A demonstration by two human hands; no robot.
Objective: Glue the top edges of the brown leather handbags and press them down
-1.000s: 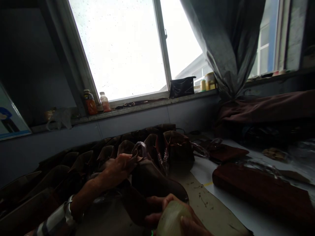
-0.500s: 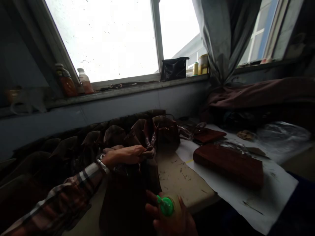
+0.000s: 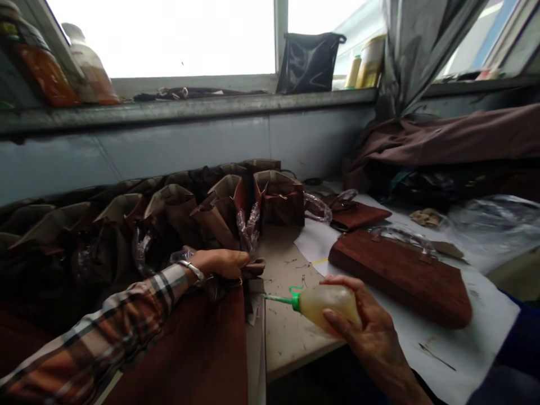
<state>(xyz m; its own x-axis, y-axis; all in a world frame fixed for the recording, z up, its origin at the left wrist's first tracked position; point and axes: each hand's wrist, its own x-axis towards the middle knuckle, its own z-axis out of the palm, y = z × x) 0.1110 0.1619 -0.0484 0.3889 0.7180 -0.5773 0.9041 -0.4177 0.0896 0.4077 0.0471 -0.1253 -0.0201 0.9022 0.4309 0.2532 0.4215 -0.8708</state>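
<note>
With its fingers closed, my left hand [image 3: 223, 263] grips the top edge of a reddish-brown handbag [image 3: 198, 343] at the near side of the table. Folded brown flaps [image 3: 255, 268] stick out past the fingers. My right hand [image 3: 369, 320] is wrapped round a squeeze bottle [image 3: 331, 306] of yellowish liquid, tilted onto its side. The bottle's thin green nozzle [image 3: 280, 298] points left, its tip close to the bag's side edge; whether it touches I cannot tell. The green cap hangs by its strap above the nozzle.
Several open brown bags [image 3: 169, 208] stand in rows along the wall. A finished-looking brown handbag [image 3: 400, 275] lies on white paper [image 3: 447, 349] at the right. Behind it are a flat brown piece [image 3: 363, 215] and clear plastic [image 3: 498, 222]. Bottles [image 3: 95, 70] and a black pouch [image 3: 312, 62] stand on the windowsill.
The bottle has risen in my right hand and turned from facing me to pointing left toward the bag. My left hand keeps its hold. The view has tilted down.
</note>
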